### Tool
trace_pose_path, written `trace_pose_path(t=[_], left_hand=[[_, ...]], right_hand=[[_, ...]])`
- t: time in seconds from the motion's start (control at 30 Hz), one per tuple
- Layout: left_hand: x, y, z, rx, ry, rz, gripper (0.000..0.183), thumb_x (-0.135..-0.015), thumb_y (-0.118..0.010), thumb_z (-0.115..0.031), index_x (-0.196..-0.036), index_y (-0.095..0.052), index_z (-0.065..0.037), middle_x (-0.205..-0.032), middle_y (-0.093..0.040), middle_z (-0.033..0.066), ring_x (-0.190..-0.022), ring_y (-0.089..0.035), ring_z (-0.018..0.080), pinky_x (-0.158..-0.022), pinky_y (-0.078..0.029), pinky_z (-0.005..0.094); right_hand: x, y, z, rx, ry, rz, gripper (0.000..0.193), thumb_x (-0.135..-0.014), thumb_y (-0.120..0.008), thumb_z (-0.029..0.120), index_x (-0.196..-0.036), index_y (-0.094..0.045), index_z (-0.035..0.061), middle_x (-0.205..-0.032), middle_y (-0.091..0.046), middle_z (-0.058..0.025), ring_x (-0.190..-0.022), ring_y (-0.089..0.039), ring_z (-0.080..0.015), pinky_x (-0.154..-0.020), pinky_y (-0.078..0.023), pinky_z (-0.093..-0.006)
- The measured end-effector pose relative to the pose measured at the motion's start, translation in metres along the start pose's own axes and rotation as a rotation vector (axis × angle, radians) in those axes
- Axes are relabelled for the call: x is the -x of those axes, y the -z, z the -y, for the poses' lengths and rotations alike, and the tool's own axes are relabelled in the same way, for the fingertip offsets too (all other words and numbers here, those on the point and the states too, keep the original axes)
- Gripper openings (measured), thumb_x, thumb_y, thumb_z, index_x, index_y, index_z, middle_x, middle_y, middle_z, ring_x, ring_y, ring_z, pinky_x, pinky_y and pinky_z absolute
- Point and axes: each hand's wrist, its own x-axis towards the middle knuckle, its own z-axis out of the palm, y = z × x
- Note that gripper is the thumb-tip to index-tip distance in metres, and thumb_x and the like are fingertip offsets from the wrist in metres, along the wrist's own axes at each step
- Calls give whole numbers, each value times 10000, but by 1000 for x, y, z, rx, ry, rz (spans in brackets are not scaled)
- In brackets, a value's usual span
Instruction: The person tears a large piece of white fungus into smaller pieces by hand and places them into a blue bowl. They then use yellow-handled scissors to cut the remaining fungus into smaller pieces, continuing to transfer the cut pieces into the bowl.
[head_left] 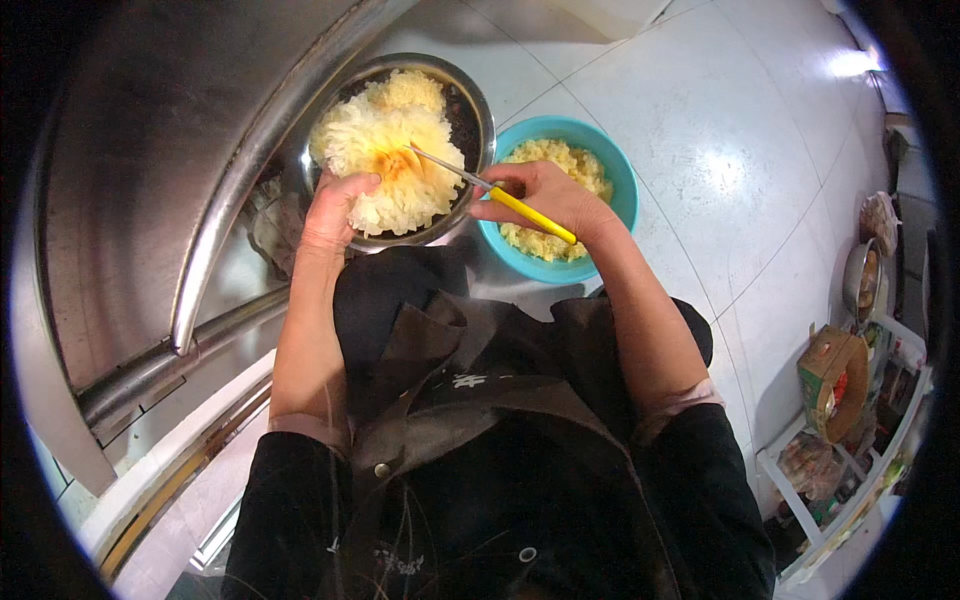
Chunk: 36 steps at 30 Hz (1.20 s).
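Observation:
My left hand grips the edge of a ruffled, pale yellow snow fungus, its thumb lying on top. The underside with the orange-brown core faces up. In my right hand is a small knife with a yellow handle and a thin metal blade. Its tip rests at or just above the fungus core; I cannot tell whether it cuts in. Beneath the fungus stands a round steel basin with dark contents, partly covered. A turquoise bowl, holding pale yellow fungus pieces, stands under my right hand.
A large curved stainless steel surface with a rounded rim takes up the left side. White tiles cover the floor. At the far right are a white rack, a cardboard box and a metal bowl.

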Motion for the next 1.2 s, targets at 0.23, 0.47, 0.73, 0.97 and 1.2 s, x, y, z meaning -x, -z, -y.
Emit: trace_pose_path(t=[0.23, 0.47, 0.73, 0.97, 1.2], left_hand=[[6, -13, -9, -95, 2, -12, 763, -716, -696, -96, -1427, -436, -1, -1247, -625, 124, -1117, -622, 250, -974, -510, 361], [6, -11, -10, -163, 34, 51, 782, -685, -724, -107, -1412, -462, 10, -1241, -634, 111, -1110, -615, 234, -991, -481, 352], [9, -20, -15, -225, 60, 91, 793, -688, -704, -100, -1431, -450, 10, -1269, -625, 105, -1147, -593, 222, -1022, -451, 339], [8, -24, -17, -274, 61, 99, 839, -673, -673, -74, -1465, -410, 8, -1326, -590, 116, -1204, -562, 231, -1060, -424, 332], [13, -31, -23, -301, 107, 150, 876, -669, -648, -70, -1497, -371, 1, -1357, -559, 120, -1246, -532, 239, -1092, -390, 327]], right_hand=[[2, 8, -3, 51, 54, 5, 379, -831, -816, 389, -1070, -719, 111, -700, -618, -13, -657, -510, -81, -643, -415, -254], [3, 17, 2, 230, 35, 54, 408, -803, -830, 410, -1046, -711, 104, -662, -578, -16, -617, -498, -112, -614, -400, -269], [-4, 12, -6, 375, 136, 2, 387, -780, -833, 397, -991, -686, 107, -650, -566, -55, -628, -549, -156, -624, -417, -308], [-5, 11, -6, 424, 111, 1, 409, -756, -848, 395, -1027, -709, 122, -695, -631, -76, -654, -581, -190, -640, -444, -330], [1, 11, 5, 560, 117, 22, 395, -768, -837, 345, -1078, -724, 126, -740, -670, -99, -697, -630, -251, -693, -489, -372]])
